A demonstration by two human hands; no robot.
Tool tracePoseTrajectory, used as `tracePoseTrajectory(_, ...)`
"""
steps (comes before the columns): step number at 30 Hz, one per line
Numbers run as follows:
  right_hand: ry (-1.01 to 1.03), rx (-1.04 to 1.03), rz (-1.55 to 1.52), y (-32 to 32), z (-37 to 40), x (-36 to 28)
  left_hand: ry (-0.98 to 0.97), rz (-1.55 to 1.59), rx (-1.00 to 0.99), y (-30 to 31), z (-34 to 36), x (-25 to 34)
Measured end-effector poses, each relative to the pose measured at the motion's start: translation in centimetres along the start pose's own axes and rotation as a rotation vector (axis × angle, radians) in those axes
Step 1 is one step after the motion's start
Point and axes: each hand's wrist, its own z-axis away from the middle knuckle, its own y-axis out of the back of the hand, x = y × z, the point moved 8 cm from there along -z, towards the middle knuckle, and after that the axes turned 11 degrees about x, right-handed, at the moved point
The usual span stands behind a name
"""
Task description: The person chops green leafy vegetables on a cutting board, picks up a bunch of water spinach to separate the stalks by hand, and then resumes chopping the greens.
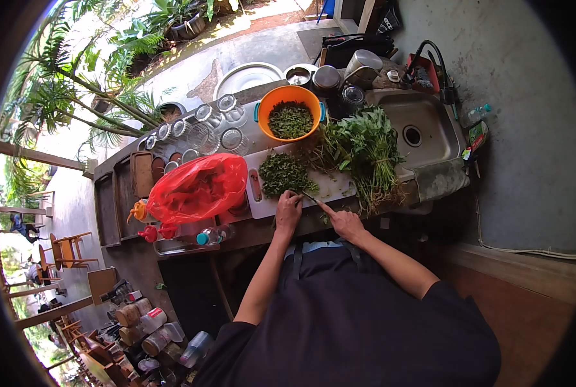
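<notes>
A white cutting board point(265, 208) lies on the counter with a pile of chopped greens point(281, 174) on it. My left hand point(288, 208) is closed at the pile's lower edge, its fingers pressed on a few greens. In my right hand point(346, 223) is a knife point(310, 197), its blade pointing toward the left fingertips. Bunches of long leafy greens with roots point(375, 155) lie across the board's right side. Behind the board, an orange basin point(261, 115) holds more chopped leaves.
To the right is a metal sink point(430, 109) with a cloth point(439, 180) at its front edge. A red plastic bag point(198, 187) sits left of the board, near upturned glasses point(201, 135) and a bottle with a blue cap point(214, 237). Pots point(327, 79) stand behind.
</notes>
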Motion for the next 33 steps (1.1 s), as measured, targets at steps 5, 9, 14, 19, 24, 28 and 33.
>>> tracePoseTrajectory(5, -0.050, -0.003, -0.020, 1.5, -0.1, 0.2, -0.070, -0.025, -0.010, 0.0, 0.0, 0.2)
tracePoseTrajectory(9, -0.063, -0.006, -0.056, 2.3, 0.0, -0.5, 0.036, 0.044, -0.012, -0.8, -0.1, -0.9)
tracePoseTrajectory(14, -0.044, -0.034, -0.012, 2.3, -0.2, -1.6, 0.024, 0.026, -0.013, -0.8, -0.1, -0.8)
tracePoseTrajectory(19, -0.033, -0.060, 0.044, 2.8, -0.5, -2.3, 0.031, 0.024, -0.017, -0.8, -0.1, -0.7)
tracePoseTrajectory(24, -0.059, -0.107, 0.073, 1.4, -0.5, -2.4, 0.032, 0.020, -0.024, -0.6, -0.1, -0.5)
tracePoseTrajectory(28, -0.049, -0.084, 0.040, 0.1, -0.4, -1.8, 0.022, 0.010, -0.019, -0.5, -0.1, -0.3)
tracePoseTrajectory(33, -0.016, -0.065, -0.053, -0.3, -0.8, -0.9, 0.033, 0.009, -0.006, -0.8, 0.1, -0.5)
